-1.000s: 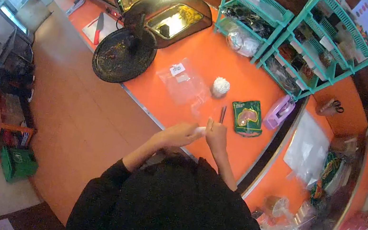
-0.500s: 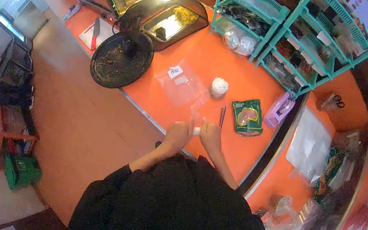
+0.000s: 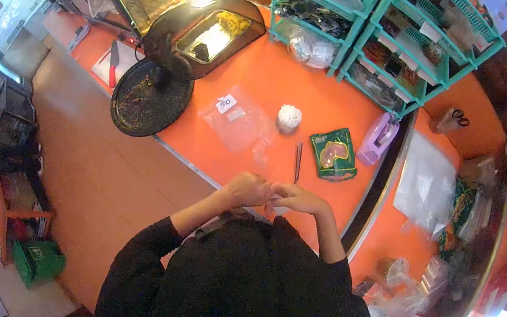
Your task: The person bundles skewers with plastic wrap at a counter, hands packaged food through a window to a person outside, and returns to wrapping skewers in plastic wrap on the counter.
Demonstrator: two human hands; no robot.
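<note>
My left hand [image 3: 248, 191] and my right hand [image 3: 300, 200] meet at the near edge of the orange counter [image 3: 214, 152]. The fingers of both are closed together around something small and pale, mostly hidden between them. Just beyond lie two thin dark sticks [image 3: 297, 163]. A clear plastic bag [image 3: 235, 130] with a white label lies flat to their left. A small cup with a white textured top [image 3: 289, 118] stands behind the sticks, and a green packet [image 3: 334, 154] lies to the right.
A round black tray [image 3: 151, 99] overhangs the counter's left edge, near a red-handled knife [image 3: 113, 64]. Teal racks [image 3: 353, 28] stand at the back. A purple tape dispenser [image 3: 378, 138], plastic sheets [image 3: 425, 186] and scissors [image 3: 460, 118] are at the right.
My hands have come together, the right one turning so its fingers reach across to the left. The pale item, visible between them before, is now mostly covered. The view has shifted slightly.
</note>
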